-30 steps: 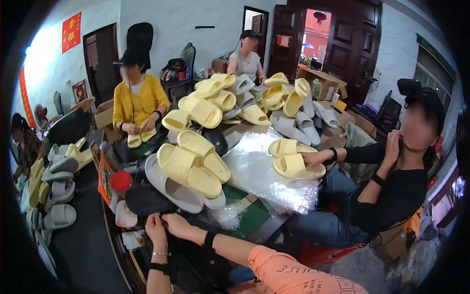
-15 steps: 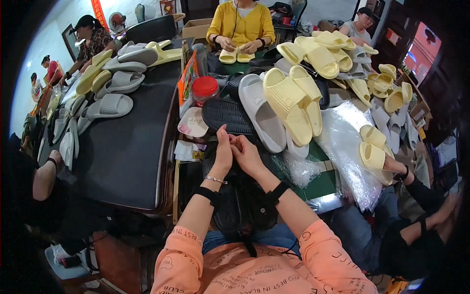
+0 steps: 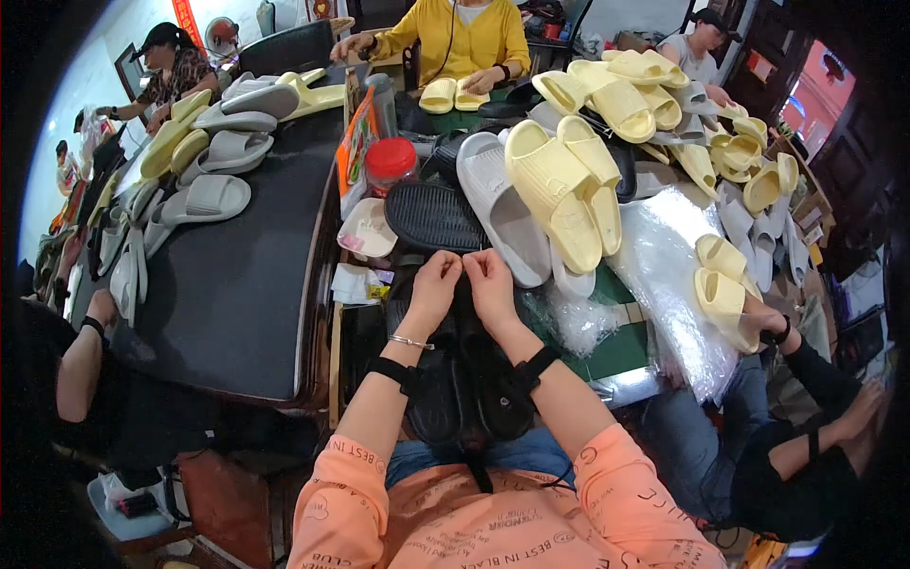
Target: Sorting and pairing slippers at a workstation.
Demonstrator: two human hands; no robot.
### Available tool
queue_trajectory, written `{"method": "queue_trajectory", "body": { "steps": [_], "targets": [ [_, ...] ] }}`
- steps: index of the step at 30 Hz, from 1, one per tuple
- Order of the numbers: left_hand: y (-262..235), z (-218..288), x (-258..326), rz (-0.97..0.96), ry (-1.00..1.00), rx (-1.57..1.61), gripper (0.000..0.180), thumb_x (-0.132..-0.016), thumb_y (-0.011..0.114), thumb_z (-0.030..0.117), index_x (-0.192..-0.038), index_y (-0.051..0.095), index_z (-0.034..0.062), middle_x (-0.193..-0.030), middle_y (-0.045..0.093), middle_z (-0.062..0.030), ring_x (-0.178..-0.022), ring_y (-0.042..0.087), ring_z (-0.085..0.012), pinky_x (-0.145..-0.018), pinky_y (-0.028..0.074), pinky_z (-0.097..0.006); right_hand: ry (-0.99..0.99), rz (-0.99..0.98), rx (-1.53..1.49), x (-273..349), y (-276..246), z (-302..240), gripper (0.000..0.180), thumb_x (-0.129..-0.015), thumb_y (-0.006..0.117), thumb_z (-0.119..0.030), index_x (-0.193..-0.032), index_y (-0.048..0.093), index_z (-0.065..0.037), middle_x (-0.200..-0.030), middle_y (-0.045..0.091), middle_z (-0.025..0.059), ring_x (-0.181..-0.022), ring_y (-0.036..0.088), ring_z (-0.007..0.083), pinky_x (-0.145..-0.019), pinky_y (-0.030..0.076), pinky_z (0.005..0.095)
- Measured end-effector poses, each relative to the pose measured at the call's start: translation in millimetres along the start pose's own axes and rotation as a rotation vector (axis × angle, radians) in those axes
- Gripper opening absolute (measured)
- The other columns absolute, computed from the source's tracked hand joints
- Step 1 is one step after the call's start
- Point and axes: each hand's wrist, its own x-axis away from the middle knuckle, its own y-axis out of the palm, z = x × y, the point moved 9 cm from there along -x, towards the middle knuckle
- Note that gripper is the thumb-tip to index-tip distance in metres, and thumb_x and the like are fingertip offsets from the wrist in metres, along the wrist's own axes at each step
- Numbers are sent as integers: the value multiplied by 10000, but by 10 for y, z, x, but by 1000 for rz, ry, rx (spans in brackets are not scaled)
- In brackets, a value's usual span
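Observation:
My left hand [image 3: 438, 284] and my right hand [image 3: 488, 284] meet fingertip to fingertip at the near edge of a black slipper [image 3: 431, 220], which lies with its ribbed sole up. Both hands are closed in a pinch; whatever sits between the fingers is too small to make out. Beneath my wrists, more black slippers [image 3: 436, 403] lie close to my body. Just right of my right hand are a grey slipper [image 3: 493, 194] and a pair of yellow slippers [image 3: 550, 190], leaning on the pile.
A red-lidded jar [image 3: 390, 163] and a white dish [image 3: 368, 230] stand to the left. Clear plastic bags [image 3: 664, 275] cover the right side. Yellow and grey slippers [image 3: 616, 100] are heaped at the back right. Co-workers sit around; one person's hand [image 3: 754, 318] holds yellow slippers.
My hands were overlapped with the left fingers stretched up; now they are side by side, fingertips pinched. The person opposite has moved one hand off the yellow slippers, out to the left.

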Motion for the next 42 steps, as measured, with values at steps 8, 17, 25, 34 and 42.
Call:
{"method": "queue_trajectory", "body": {
  "steps": [8,17,25,34,42],
  "targets": [
    [-75,-133,13,90,-182,395,120,-878,479,112,-888,561,25,-662,464,47,-573,377,-29,-513,320,-179,-112,-73,117,55,119,-102,171,-891,449,-174,-925,445,-6,-797,506,95,-751,494,140,-698,410,271],
    [-21,-56,17,35,-178,492,134,-888,464,111,-893,568,27,-635,423,60,-554,353,-22,-498,298,-166,-143,-17,96,58,75,-132,136,-874,474,-140,-875,466,-5,-721,502,65,-672,470,118,-645,411,260],
    [-3,-18,12,23,-143,499,95,-876,477,72,-908,552,23,-673,453,47,-594,392,-31,-529,321,-166,-89,-22,82,54,70,-108,132,-869,479,-133,-852,473,-1,-706,501,53,-663,456,93,-629,404,245],
    [-1,-57,6,10,-148,497,130,-889,443,86,-895,554,19,-630,435,47,-557,374,-30,-507,306,-169,-91,-13,93,56,60,-116,125,-862,483,-123,-851,474,1,-703,501,56,-656,457,102,-626,404,246],
    [-10,-6,0,13,-128,422,155,-883,443,92,-893,572,6,-616,423,40,-552,367,-35,-494,301,-180,-139,-21,68,49,76,-143,106,-857,483,-106,-850,485,0,-707,514,79,-651,473,115,-622,412,259]
  ]
}}
